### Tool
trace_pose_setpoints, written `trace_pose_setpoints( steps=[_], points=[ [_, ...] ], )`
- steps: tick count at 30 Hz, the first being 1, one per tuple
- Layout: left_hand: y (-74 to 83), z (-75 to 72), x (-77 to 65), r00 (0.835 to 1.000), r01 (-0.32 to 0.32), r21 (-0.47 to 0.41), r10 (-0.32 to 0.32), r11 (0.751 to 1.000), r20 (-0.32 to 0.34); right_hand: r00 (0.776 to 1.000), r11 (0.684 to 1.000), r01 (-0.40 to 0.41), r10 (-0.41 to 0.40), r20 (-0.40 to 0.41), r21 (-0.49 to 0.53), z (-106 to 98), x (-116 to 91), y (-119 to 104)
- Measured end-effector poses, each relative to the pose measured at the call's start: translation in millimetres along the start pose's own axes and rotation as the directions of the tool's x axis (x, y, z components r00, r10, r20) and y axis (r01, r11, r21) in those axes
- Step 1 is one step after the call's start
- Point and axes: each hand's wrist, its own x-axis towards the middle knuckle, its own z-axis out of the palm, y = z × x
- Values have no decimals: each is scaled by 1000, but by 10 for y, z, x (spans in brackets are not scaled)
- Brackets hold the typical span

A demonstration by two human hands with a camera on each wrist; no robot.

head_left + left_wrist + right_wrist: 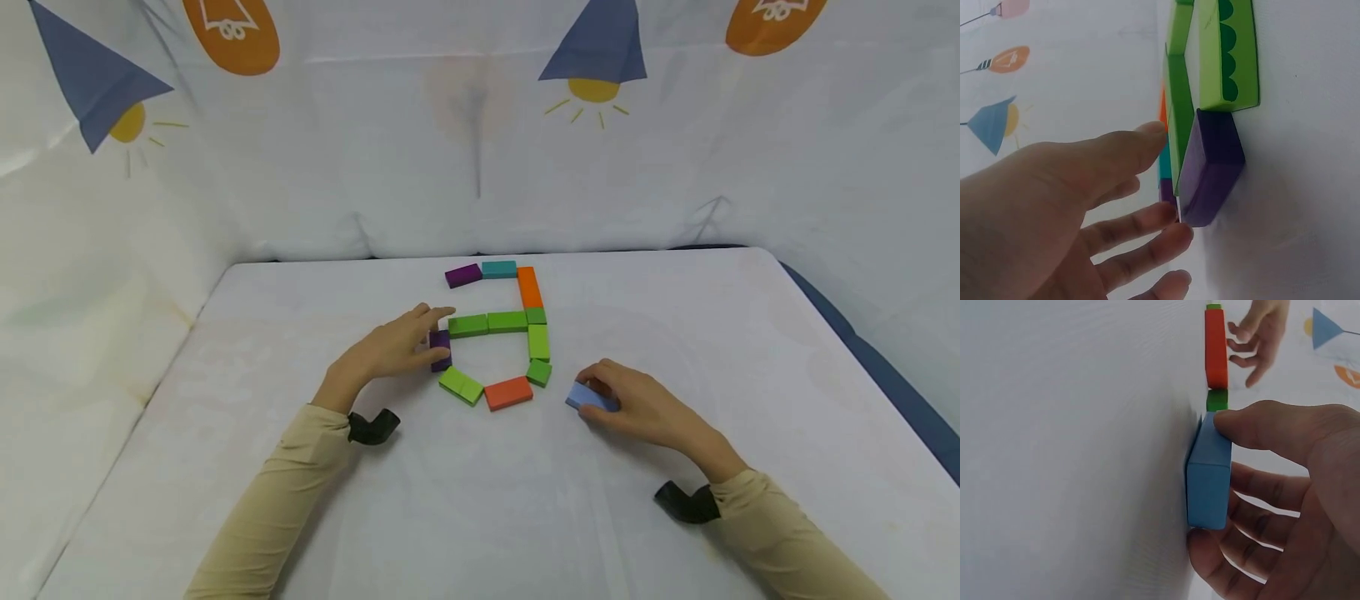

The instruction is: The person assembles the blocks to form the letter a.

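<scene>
My right hand (637,407) pinches a light blue block (588,396) between thumb and fingers, close over the table to the right of the block outline. In the right wrist view, the thumb lies on one long edge of the blue block (1210,494), fingers around the other side. My left hand (401,342) is spread beside a dark purple block (440,352) at the outline's left side. In the left wrist view its fingertips reach right to the purple block (1213,169), apart from each other. Beside it lies a light green block with dark green scallops (1229,56).
Light green blocks (507,322), an orange block (529,287), a teal block (498,269), a second purple block (463,275) and a red-orange block (508,392) form the rest of the outline. They lie on a white-covered table (450,517) before a printed white curtain (390,150).
</scene>
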Motion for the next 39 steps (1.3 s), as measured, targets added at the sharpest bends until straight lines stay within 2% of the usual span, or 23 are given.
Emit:
trace_pose_setpoints(
  steps=[8,21,39],
  points=[
    [-60,6,25,996,81,-39,-82,996,-25,1000,1000,-2,2,-1,5,7,39,-14],
    [-90,32,45,999,53,-48,-54,997,-6,1000,1000,-11,11,-18,9,22,77,-22],
    [-127,51,57,999,37,-79,-36,996,16,999,998,-48,48,3,32,33,187,-57]
  ],
)
